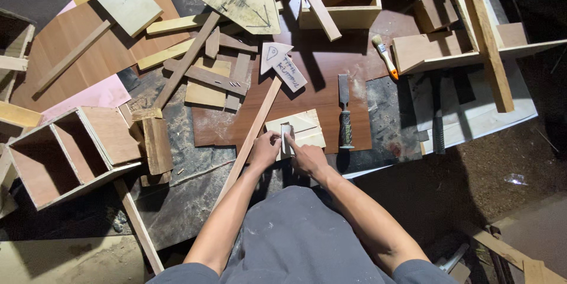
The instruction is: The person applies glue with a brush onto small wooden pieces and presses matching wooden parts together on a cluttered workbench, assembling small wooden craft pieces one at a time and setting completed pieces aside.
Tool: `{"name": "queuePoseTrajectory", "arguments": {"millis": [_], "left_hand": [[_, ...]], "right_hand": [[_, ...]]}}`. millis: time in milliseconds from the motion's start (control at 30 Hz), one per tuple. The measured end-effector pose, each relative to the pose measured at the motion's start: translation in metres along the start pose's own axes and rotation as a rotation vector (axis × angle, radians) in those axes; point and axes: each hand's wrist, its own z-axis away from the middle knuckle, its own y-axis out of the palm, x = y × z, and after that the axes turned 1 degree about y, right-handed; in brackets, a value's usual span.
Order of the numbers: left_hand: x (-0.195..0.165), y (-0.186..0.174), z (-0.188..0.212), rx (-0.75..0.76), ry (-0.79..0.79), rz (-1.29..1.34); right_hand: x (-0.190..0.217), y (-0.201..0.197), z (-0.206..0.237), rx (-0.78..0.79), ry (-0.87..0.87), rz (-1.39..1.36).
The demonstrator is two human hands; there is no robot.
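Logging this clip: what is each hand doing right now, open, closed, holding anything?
Left hand: fingers pinched on the small upright wood piece.
Right hand: fingers also closed on that piece, pressing it onto the pale plywood square.

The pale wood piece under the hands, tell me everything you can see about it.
The pale wood piece is a small, flat, roughly square offcut, light cream, apparently thin plywood, with a faint seam across it. It lies flat on a reddish-brown board, left of a chisel. The left hand and right hand meet at its near left edge, pressing a small pale upright strip against it.
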Motion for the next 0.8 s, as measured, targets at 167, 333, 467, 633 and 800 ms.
{"name": "queuePoseTrajectory", "arguments": {"millis": [167,333,467,633,800], "left_hand": [[0.003,-0.012,0.011,-0.042,0.253,-0.392],[0.011,-0.013,0.009,0.208,0.389,-0.759],[0.011,-0.011,0.005,0.219,0.396,-0.865],[0.003,-0.016,0.003,0.313,0.358,-0.997],[0.003,-0.001,0.013,0.265,0.180,-0.882]], "right_hand": [[0.005,-0.017,-0.005,-0.035,-0.019,-0.014],[0.002,-0.018,-0.008,-0.078,-0.025,0.034],[-0.007,-0.008,-0.007,-0.172,-0.140,0.135],[-0.023,0.009,0.015,-0.371,-0.216,0.035],[-0.034,0.010,0.030,-0.655,0.150,-0.231]]}}
